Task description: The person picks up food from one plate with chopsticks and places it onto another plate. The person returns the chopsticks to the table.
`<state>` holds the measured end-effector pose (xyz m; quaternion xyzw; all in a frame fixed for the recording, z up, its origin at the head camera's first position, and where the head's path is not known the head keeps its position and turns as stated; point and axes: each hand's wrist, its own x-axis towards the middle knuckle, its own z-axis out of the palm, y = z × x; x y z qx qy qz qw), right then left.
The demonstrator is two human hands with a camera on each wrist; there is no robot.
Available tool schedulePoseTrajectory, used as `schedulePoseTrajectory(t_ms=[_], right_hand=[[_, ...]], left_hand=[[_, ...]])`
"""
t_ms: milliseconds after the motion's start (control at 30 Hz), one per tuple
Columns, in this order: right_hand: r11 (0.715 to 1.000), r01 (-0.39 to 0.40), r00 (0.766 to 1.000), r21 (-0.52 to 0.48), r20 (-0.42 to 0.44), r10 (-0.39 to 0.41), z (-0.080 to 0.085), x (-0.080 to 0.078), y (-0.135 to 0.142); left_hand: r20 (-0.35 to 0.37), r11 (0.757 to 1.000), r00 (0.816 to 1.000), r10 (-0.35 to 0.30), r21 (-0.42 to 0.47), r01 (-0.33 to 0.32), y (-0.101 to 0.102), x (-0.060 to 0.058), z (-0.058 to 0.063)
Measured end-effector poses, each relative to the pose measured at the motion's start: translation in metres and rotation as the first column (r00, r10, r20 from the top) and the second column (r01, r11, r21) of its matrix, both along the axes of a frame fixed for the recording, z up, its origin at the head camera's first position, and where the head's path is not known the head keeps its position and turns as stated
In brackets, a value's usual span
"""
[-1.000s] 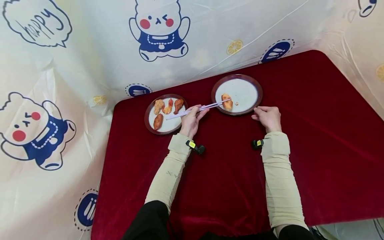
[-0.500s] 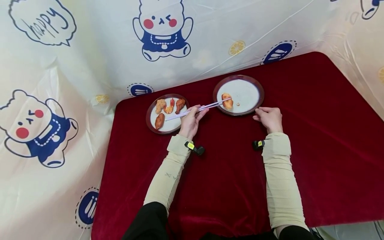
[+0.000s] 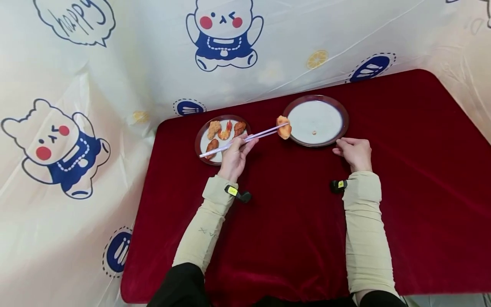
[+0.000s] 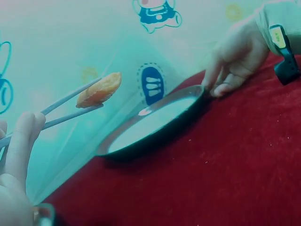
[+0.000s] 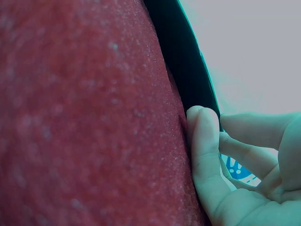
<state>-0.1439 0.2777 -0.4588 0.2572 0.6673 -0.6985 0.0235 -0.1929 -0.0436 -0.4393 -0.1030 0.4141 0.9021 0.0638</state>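
My left hand (image 3: 232, 163) grips a pair of pale purple chopsticks (image 3: 262, 134). Pinched between their tips is a golden-orange piece of fried food (image 3: 284, 128), held up clear of the plate in the left wrist view (image 4: 99, 90). To its right lies a brown-rimmed plate (image 3: 314, 115) with a small crumb (image 3: 314, 132) on its white surface. My right hand (image 3: 356, 154) pinches this plate's near right rim between thumb and forefinger, as the right wrist view (image 5: 249, 165) shows. Beyond my left hand sits a smaller brown-rimmed plate (image 3: 197, 143), partly hidden by hand and chopsticks.
On the smaller plate are a breaded piece (image 3: 214, 129), a shrimp (image 3: 225, 131), a drumstick-like piece (image 3: 239, 127) and a brown piece (image 3: 212, 146). A dark red cloth (image 3: 291, 221) covers the table. A printed curtain (image 3: 161, 55) hangs close behind its back and left edges.
The chopsticks have lifted the fried piece off the larger plate and carried it left, beyond the rim. The left hand has moved slightly left; the right hand still pinches the rim.
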Motion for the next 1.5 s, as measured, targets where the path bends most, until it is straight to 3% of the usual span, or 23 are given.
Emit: schedulePoseTrajectory(t_ms=[200,367,733,1233,1500], right_hand=[[0.998,0.006,1.000,-0.056,-0.001,-0.006,0.000,0.000,0.011],[0.992,0.030,0.999,-0.124,-0.006,-0.031,0.000,0.002,0.024],[0.979,0.103,0.994,-0.174,-0.001,-0.105,0.000,0.015,0.050],[0.976,0.110,0.993,-0.190,-0.021,-0.116,0.000,0.018,0.055],[0.993,0.097,0.994,-0.067,0.055,-0.094,0.002,0.013,0.049]], left_hand=[[-0.005,0.999,0.999,0.051,0.014,-0.050,-0.030,0.014,0.005],[0.022,0.997,0.997,0.078,0.013,-0.079,-0.055,0.024,0.003],[0.024,0.994,0.993,0.113,-0.011,-0.112,-0.090,0.028,-0.007],[0.068,0.980,0.978,0.196,-0.056,-0.192,-0.105,0.020,-0.027],[0.075,0.978,0.978,0.196,-0.081,-0.190,-0.107,0.015,-0.032]])
